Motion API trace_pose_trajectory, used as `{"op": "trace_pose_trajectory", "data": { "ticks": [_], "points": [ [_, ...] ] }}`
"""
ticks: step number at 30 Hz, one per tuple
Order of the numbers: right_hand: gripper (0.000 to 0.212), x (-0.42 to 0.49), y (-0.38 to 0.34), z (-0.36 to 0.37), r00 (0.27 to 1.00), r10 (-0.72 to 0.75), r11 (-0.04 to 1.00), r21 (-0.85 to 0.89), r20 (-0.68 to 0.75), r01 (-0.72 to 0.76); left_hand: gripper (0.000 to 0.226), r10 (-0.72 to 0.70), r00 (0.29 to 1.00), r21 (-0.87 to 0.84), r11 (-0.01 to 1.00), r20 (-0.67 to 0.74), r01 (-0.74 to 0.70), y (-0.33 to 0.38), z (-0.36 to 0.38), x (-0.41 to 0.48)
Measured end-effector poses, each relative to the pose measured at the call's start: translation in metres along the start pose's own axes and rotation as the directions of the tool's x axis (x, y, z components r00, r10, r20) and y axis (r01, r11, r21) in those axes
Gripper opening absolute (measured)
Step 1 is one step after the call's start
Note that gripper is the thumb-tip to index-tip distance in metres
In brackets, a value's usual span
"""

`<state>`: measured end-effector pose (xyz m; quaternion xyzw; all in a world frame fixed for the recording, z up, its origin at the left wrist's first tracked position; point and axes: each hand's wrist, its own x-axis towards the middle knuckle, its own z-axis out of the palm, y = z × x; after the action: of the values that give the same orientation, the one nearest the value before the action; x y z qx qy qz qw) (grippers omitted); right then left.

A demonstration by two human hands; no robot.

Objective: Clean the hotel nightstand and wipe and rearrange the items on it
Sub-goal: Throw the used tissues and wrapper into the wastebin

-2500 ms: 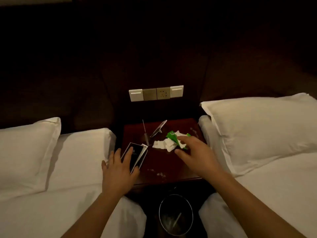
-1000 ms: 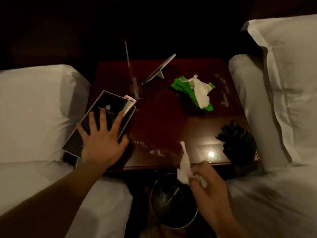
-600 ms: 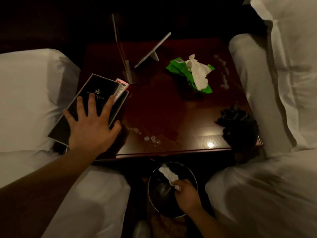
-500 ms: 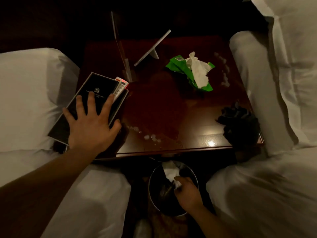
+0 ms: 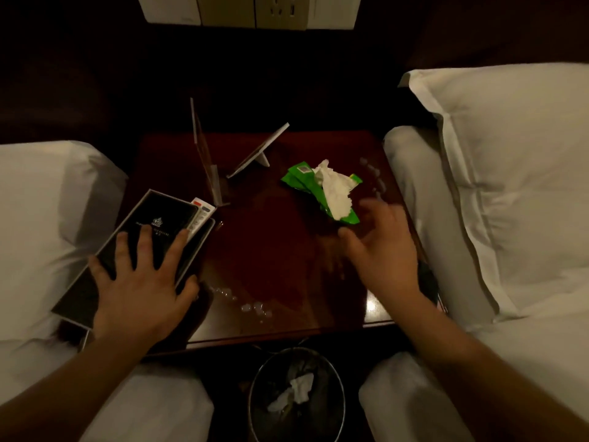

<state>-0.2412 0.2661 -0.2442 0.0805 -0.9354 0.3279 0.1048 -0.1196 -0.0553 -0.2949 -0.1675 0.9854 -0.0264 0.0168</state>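
The dark red nightstand stands between two beds. My left hand rests flat, fingers spread, on a black folder that overhangs the nightstand's left edge, with a white remote tucked under it. My right hand hovers empty, fingers loose and blurred, just below a green wipes packet with a white tissue sticking out of it. Water drops lie near the front edge. Two small card stands sit at the back.
A round bin holding a crumpled tissue stands on the floor below the front edge. White bedding lies left, a pillow right. A wall socket panel is above. A dark object sits behind my right wrist.
My right hand dropped the crumpled tissue into the bin and came back up over the nightstand, empty, toward the green packet. My left hand stayed on the folder.
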Motion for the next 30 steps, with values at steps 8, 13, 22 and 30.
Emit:
{"op": "trace_pose_trajectory", "data": {
  "ticks": [8, 13, 22, 30],
  "points": [
    [0.033, 0.045, 0.008, 0.04, 0.977, -0.003, 0.932, -0.353, 0.215, 0.081, 0.078, 0.001, 1.0, 0.009, 1.0, -0.002, -0.001, 0.002, -0.002, -0.002],
    [0.015, 0.03, 0.008, 0.031, 0.997, -0.04, 0.994, -0.099, 0.06, 0.046, 0.079, 0.01, 1.0, 0.018, 1.0, -0.001, -0.01, 0.003, -0.004, -0.002],
    [0.014, 0.008, 0.007, 0.023, 0.936, 0.311, 0.799, 0.488, 0.165, -0.351, 0.081, 0.01, 1.0, 0.036, 0.999, 0.004, -0.01, 0.003, -0.003, -0.001],
    [0.013, 0.005, -0.011, -0.015, 0.949, 0.3, 0.548, 0.797, 0.096, -0.254, 0.081, 0.006, 1.0, 0.038, 0.999, 0.001, -0.006, 0.002, -0.002, -0.001]
  ]
}}
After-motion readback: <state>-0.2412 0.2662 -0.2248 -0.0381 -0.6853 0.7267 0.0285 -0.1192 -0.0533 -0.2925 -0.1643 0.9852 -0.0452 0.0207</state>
